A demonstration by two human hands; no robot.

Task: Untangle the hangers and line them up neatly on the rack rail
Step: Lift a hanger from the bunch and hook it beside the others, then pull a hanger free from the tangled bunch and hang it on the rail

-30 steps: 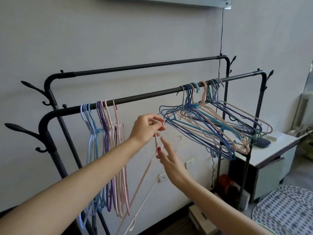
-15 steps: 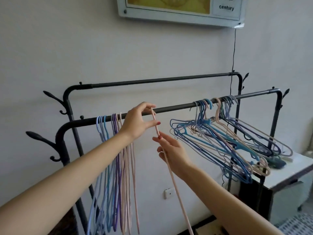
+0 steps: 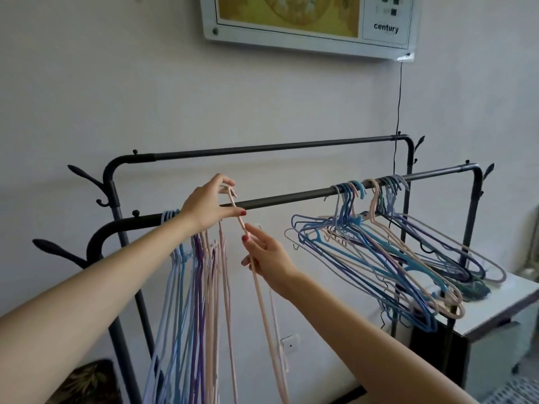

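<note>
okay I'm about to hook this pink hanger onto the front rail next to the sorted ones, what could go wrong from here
1. The pink hanger is held only by fingertips: the left hand pinches its hook, the right hand its neck. It could slip before the hook is over the front rail.
2. Its long body hangs beside the sorted hangers and may snag them.
3. The tangled bunch on the right looks interlocked, so pulling one may drag others off.

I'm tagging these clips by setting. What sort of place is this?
Probably a room in a home, perhaps a bedroom or laundry corner: a black double-rail garment rack with plastic hangers stands against a plain wall with a framed calendar, beside a small white table.
</note>
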